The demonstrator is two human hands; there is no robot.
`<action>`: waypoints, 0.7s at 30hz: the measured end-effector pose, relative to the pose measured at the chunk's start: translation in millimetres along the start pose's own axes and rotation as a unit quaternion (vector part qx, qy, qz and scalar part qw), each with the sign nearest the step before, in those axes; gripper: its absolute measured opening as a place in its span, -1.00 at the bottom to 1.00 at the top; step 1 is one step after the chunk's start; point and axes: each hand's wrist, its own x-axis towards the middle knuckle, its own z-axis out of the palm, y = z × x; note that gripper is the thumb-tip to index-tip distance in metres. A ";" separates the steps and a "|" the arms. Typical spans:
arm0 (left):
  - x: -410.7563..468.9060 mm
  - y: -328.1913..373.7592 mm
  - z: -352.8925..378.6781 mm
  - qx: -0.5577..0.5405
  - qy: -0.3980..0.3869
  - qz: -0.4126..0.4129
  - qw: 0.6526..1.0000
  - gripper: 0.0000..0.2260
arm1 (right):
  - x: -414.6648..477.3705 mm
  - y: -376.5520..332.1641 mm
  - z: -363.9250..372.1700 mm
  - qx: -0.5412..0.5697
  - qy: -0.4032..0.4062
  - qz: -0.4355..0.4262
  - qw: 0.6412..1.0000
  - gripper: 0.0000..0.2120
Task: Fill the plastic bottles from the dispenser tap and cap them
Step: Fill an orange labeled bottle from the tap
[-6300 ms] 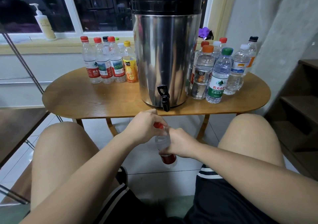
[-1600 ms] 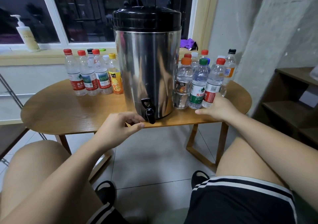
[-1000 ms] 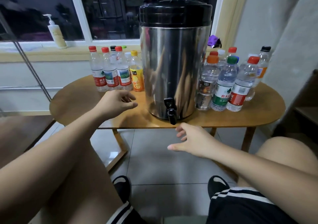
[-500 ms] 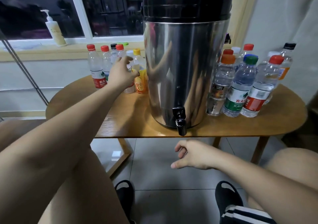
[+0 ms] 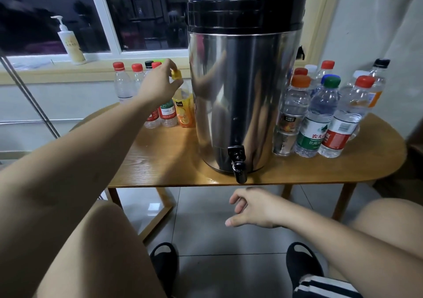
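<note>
Now our left hand [image 5: 158, 84] has reached the orange bottle [image 5: 184, 111], pinching its yellow cap [image 5: 176, 74]; our right hand [image 5: 254, 208] hangs slack under the tap [image 5: 238, 165], awaiting another fill.

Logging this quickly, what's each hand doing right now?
Left hand: pinching the yellow cap.
Right hand: open, holding nothing.

Head view (close), facing dispenser [image 5: 242, 87].
</note>
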 end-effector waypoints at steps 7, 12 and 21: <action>-48.8 8.5 -21.8 -0.050 0.048 -0.002 0.998 -0.75 | -0.4 3.1 5.2 0.024 0.017 -0.010 1.000 -0.38; -112.5 6.9 -52.3 -0.135 0.081 -0.029 0.987 -0.72 | -7.0 5.2 1.4 0.073 0.025 -0.046 0.996 -0.42; -237.3 25.1 -87.0 -0.155 0.116 0.008 0.981 -0.81 | -28.8 0.3 7.1 0.146 0.033 -0.091 0.985 -0.45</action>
